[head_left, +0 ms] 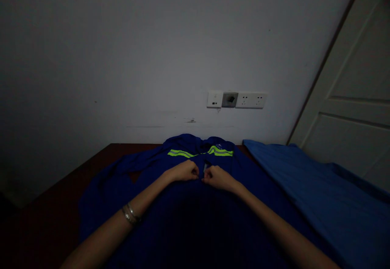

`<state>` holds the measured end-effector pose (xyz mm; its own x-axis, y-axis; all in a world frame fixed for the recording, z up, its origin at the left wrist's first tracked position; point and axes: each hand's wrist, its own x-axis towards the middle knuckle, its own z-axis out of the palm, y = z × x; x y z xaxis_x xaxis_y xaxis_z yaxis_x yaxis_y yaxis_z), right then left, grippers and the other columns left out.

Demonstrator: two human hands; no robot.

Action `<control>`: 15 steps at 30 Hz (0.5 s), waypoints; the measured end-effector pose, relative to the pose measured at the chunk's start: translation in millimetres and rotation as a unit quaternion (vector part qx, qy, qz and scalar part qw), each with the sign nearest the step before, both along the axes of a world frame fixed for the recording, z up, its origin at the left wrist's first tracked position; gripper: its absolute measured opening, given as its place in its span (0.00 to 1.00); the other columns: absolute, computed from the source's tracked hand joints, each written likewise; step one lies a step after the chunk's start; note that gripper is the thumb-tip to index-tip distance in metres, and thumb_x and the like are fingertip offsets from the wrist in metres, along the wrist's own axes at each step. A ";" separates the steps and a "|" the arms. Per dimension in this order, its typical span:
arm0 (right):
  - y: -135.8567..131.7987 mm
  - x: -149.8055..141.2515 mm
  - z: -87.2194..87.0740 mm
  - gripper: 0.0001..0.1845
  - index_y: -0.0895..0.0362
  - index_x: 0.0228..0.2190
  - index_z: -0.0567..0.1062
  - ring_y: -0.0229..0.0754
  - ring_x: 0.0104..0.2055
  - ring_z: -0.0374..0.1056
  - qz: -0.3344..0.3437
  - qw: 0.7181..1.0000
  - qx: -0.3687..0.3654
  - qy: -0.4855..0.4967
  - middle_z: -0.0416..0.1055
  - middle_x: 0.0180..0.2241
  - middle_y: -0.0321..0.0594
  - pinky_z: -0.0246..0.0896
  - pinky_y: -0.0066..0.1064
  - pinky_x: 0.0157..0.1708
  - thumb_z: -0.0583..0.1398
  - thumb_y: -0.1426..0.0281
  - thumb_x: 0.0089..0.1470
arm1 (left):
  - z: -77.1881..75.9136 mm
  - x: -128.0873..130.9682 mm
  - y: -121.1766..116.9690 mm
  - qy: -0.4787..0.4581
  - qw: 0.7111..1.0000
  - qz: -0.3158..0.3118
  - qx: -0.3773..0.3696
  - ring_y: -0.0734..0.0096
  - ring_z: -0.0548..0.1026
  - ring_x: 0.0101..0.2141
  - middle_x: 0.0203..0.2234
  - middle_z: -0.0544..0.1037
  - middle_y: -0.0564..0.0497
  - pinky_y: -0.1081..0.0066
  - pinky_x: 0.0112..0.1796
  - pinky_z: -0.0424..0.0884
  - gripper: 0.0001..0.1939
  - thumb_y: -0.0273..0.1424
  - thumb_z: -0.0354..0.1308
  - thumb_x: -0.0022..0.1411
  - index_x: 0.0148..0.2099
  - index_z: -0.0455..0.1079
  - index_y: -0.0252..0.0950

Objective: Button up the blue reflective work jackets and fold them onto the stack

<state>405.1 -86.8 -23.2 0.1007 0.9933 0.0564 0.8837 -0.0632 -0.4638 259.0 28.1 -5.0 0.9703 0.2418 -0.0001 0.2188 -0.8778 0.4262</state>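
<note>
A dark blue work jacket [250,171] with yellow-green reflective stripes [180,153] lies spread out, its collar end toward the wall. Over its front, my left hand [186,171] is closed in a pinch at the middle opening. Close beside it, a small gap away, my right hand [218,177] pinches the opposite front edge. A small pale patch shows just above the right fingers. The jacket's lower part is lost in deep shadow.
The jacket rests on a dark reddish-brown table [117,149] against a grey wall. A lighter blue cloth [319,196] lies to the right. Wall sockets [250,100] sit above the table, and a panelled door [350,106] stands at the right.
</note>
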 end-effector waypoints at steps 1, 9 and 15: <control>-3.9 -5.5 -3.0 0.09 0.57 0.23 0.75 0.41 0.27 0.68 -0.015 0.999 -0.005 -0.034 0.73 0.25 0.41 0.53 0.26 0.24 0.58 0.65 0.45 | -5.5 -3.7 -0.4 -0.002 1.000 0.002 0.011 0.73 0.72 0.27 0.26 0.77 0.52 0.78 0.28 0.63 0.09 0.24 0.56 0.49 0.34 0.75 0.35; -15.9 -21.7 -9.6 0.22 0.59 0.32 0.75 0.52 0.37 0.70 -0.085 0.981 -0.020 -0.173 0.73 0.33 0.53 0.61 0.34 0.32 0.55 0.54 0.48 | -23.6 -19.9 -22.6 -0.050 0.986 0.074 0.140 0.58 0.71 0.44 0.43 0.73 0.45 0.68 0.41 0.65 0.23 0.40 0.57 0.52 0.51 0.65 0.39; -15.9 -15.5 -8.1 0.15 0.58 0.30 0.75 0.52 0.36 0.71 -0.096 0.984 -0.040 -0.145 0.74 0.34 0.52 0.60 0.34 0.30 0.57 0.61 0.45 | -21.6 -23.6 -21.0 -0.038 0.988 0.079 0.128 0.60 0.71 0.43 0.46 0.70 0.45 0.68 0.40 0.66 0.27 0.31 0.54 0.54 0.57 0.57 0.40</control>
